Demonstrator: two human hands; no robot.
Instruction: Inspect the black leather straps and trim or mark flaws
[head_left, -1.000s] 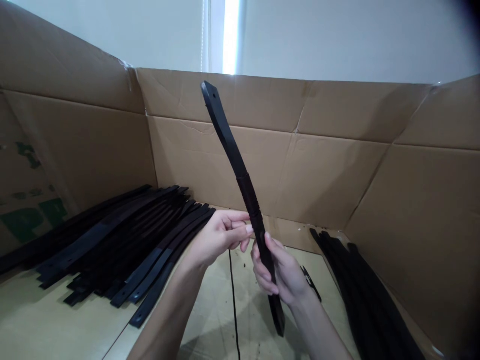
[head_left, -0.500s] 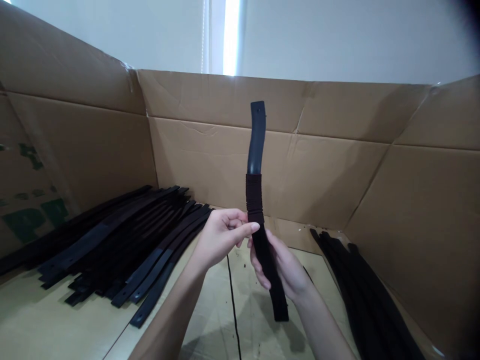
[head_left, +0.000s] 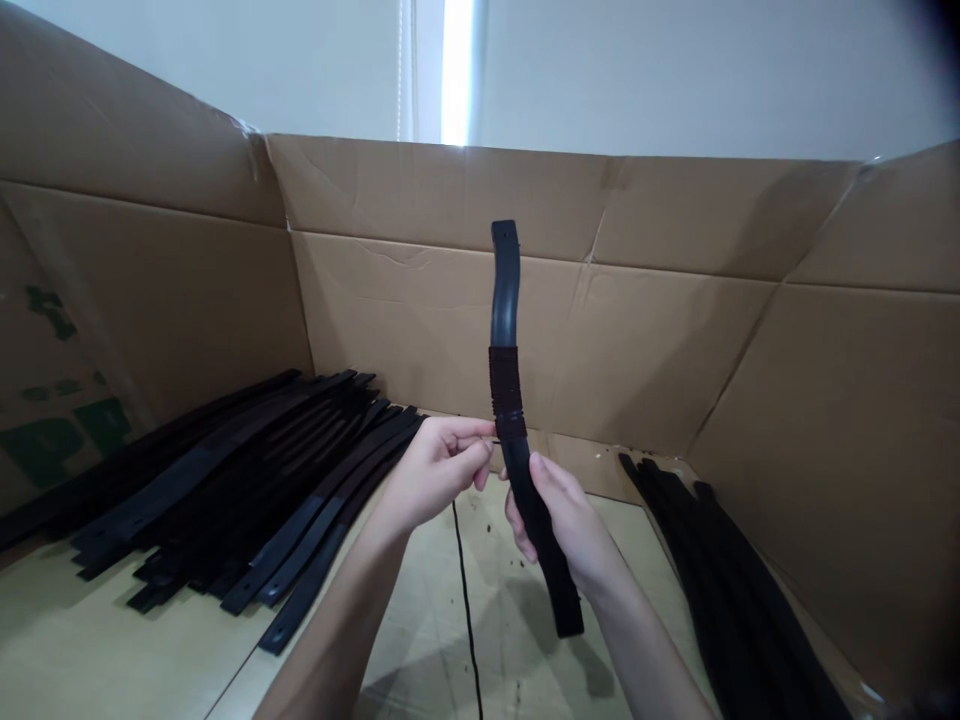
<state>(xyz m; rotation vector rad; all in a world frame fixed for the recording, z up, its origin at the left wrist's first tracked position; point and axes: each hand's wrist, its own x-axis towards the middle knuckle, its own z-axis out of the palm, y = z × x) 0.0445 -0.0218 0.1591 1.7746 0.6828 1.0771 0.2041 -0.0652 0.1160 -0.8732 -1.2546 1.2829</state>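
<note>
Curved black slat [head_left: 547, 550]: near upright, raised above the tabletop [head_left: 424, 630]; likely light, stiff and slick where bare, best taken by the lower length, clear of the ribbed wrapping [head_left: 505, 385].
Right hand [head_left: 566, 515]: closed round that lower length, thumb in front, fingers curled behind.
Left hand [head_left: 446, 470]: turned inward, index reaching the wrapping's lower left edge, apparently pinched on the dark cord [head_left: 466, 595], partly hidden.
Cardboard wall [head_left: 420, 320]: standing behind.
</note>
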